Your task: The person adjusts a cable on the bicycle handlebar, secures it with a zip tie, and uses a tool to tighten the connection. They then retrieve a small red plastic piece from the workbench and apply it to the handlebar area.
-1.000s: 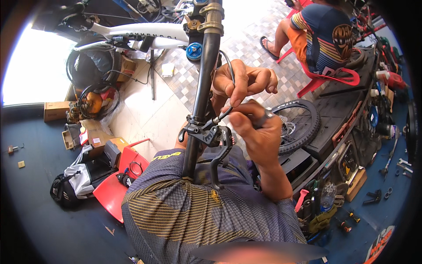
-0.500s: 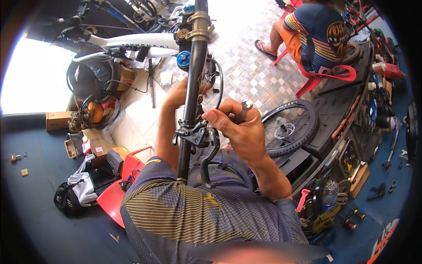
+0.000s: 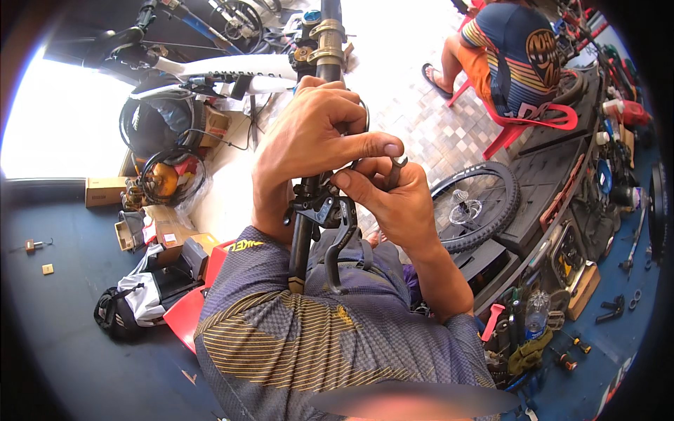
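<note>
A black bicycle handlebar (image 3: 300,249) runs up the middle, carrying a brake lever (image 3: 340,245) with its clamp and body (image 3: 319,210). My left hand (image 3: 312,133) reaches across the bar above the lever, fingers curled round the thin black brake hose (image 3: 366,116), thumb stretched toward the right hand. The grip itself is partly hidden. My right hand (image 3: 397,207) is closed, with an open-end wrench (image 3: 398,165) held in its curled fingers, the jaw sticking up. Its thumb and forefinger pinch close to the hose end of the lever body; what lies between them is hidden.
A white bicycle frame (image 3: 232,70) stands beyond the bar. To the right lie a wheel (image 3: 516,203) and a dark bench (image 3: 544,175) with tools. A person (image 3: 519,59) sits on a red chair (image 3: 523,126). Boxes (image 3: 105,191) and a bag (image 3: 130,302) are at left.
My left hand has come up from behind the handlebar and now lies over it, beside the right hand. The right hand stays by the lever, its wrench turned more upright.
</note>
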Motion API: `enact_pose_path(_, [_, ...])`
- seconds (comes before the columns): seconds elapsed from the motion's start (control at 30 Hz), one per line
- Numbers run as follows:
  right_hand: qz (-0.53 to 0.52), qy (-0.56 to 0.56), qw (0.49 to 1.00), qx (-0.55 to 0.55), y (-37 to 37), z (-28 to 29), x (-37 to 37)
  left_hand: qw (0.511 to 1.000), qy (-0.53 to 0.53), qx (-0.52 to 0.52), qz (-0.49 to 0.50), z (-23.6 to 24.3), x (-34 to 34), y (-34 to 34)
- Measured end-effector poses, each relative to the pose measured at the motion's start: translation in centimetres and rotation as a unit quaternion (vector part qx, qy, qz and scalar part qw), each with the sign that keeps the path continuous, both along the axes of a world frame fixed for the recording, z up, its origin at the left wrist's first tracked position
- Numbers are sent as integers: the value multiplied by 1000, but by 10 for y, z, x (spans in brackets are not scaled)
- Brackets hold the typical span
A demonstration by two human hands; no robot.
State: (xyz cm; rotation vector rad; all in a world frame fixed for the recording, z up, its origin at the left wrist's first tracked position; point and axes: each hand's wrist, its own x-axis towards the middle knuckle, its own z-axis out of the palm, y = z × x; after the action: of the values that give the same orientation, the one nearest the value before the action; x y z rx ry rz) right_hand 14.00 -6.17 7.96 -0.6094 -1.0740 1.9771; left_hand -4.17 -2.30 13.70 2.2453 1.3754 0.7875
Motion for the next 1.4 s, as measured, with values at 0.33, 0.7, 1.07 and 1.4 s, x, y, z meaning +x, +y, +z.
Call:
enact_pose_path(0.33, [-8,49,998,24,0,-16,-1,999,-31,-11,8,-8,3,-11])
enact_pose_path(0.7, [58,-143,973,170,9,-45,27,999,-9,-19,-34,-7,-2,-11])
enact_pose_path(1.07, [-198,-273,733,591,36,-53,-4,999,-29,1,-45,-9,-1,-11])
enact_pose_path(1.4, [-281,-213,789,503,18,-66,-27,997,-57,25,-48,-12,3,-11])
